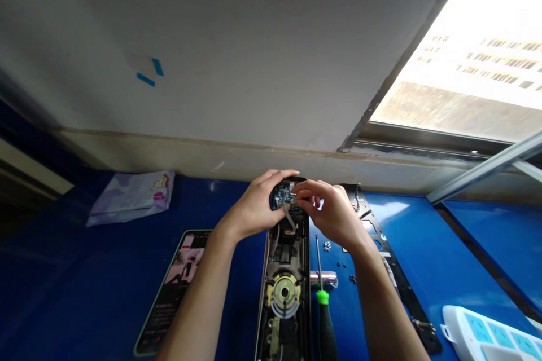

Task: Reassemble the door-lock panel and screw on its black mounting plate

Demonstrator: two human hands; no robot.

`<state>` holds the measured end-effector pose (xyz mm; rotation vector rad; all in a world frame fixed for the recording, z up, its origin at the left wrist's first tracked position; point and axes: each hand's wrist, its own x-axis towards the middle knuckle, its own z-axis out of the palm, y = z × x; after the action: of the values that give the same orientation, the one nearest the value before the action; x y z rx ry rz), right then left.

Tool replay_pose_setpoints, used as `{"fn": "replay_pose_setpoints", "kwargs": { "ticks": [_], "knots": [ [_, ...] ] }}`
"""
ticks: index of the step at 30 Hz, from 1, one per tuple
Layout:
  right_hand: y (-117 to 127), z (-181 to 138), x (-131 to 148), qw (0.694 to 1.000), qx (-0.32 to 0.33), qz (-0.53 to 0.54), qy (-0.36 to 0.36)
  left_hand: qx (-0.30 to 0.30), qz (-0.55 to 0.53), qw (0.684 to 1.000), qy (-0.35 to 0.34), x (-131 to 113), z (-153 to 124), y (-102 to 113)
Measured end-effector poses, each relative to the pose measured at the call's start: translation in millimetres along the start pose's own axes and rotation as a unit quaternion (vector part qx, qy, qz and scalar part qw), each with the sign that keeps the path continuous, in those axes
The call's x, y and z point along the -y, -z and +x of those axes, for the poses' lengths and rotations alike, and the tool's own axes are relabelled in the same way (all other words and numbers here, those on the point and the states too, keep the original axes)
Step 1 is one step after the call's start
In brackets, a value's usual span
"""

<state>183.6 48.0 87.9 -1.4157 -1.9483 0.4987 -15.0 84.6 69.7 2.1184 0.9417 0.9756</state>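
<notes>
A long black housing (284,256), which looks like an opened electronic door lock, lies lengthwise in front of me with its inside facing up. At its far end sits a blue circuit board (280,194), and a pale flat cable (289,215) runs from it. My left hand (256,203) is wrapped round that end's left side, its thumb by the board. Over the board's right side, my right hand (328,206) has thumb and index finger pinched together; what is between them is too small to make out. A round metal part (284,292) sits lower in the housing.
Right of the housing lie a green-and-black screwdriver (324,307), a pinkish cylinder (330,278), small screws (327,246) and a long black plate (400,276). A white power strip (455,316) is at lower right. Leftward are a phone (169,293) and a plastic packet (131,194).
</notes>
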Motion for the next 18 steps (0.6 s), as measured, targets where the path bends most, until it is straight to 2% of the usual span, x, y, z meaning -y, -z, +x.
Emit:
{"fn": "replay_pose_setpoints", "kwargs": {
  "ticks": [18],
  "knots": [
    [1.7,-0.1,2.6,1.000,0.000,-0.010,-0.003,0.001,0.000,1.000,-0.004,-0.1,-0.2,-0.8]
  ]
}}
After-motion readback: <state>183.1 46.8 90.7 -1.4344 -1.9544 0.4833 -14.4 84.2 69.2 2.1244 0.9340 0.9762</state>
